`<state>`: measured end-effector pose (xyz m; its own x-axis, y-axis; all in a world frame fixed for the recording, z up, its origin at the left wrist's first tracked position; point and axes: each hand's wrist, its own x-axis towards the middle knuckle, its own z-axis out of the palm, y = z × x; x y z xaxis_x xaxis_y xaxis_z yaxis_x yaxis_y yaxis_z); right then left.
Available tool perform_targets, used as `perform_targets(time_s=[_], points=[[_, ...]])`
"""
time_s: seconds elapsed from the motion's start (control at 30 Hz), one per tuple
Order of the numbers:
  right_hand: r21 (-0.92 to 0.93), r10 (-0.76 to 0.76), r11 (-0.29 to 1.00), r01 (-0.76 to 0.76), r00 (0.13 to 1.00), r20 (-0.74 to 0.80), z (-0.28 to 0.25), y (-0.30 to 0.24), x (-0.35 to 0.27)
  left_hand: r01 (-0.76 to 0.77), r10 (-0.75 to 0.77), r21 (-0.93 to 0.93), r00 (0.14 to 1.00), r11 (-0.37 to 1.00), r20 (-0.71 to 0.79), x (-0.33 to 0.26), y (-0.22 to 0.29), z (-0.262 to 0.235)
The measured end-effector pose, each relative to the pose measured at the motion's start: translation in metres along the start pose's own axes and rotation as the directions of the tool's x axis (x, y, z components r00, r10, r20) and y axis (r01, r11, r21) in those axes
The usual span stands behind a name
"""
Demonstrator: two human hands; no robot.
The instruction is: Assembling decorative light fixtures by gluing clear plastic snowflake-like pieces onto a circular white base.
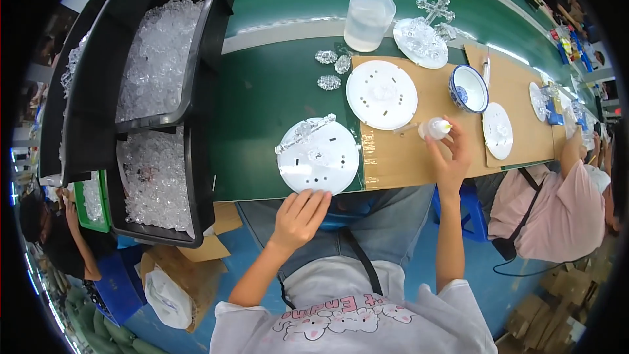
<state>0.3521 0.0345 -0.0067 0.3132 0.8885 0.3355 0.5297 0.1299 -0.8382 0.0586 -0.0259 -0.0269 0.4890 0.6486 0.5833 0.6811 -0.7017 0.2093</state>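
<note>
White round disc [319, 157], with a clear crystal piece [303, 131] on its upper left part, lies at the near edge of the green counter [262, 92]; the left hand [300, 215] touches the disc's near rim, its grip loosely curled around nothing. Right of the disc, the right hand [449, 157] holds a small glue bottle [434, 128] over brown cardboard [419, 151]. Beyond the disc lies a second white disc [381, 94]; left of the disc stand black bins [157, 111] of clear crystals.
</note>
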Motion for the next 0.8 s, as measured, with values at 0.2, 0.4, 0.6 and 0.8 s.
perform_targets(time_s=[0.2,0.4,0.6,0.8], points=[[-0.036,0.049,0.998,-0.052,0.997,-0.057,-0.002,0.01,-0.005,0.099,-0.095,0.059,0.993,0.993,-0.076,-0.014,-0.02,-0.01],[0.018,0.043,0.999,-0.042,0.998,-0.047,-0.007,0.025,-0.004,0.247,-0.251,-0.086,0.967,0.965,-0.034,-0.012,-0.028,-0.017],[0.01,0.04,0.999,-0.04,0.998,-0.054,-0.008,0.031,-0.004,0.304,-0.306,-0.075,0.952,0.95,-0.012,-0.016,-0.025,-0.019],[0.011,-0.013,1.0,0.013,1.0,-0.014,-0.009,0.028,-0.003,0.341,-0.341,0.005,0.939,0.94,-0.035,-0.018,-0.018,-0.022]])
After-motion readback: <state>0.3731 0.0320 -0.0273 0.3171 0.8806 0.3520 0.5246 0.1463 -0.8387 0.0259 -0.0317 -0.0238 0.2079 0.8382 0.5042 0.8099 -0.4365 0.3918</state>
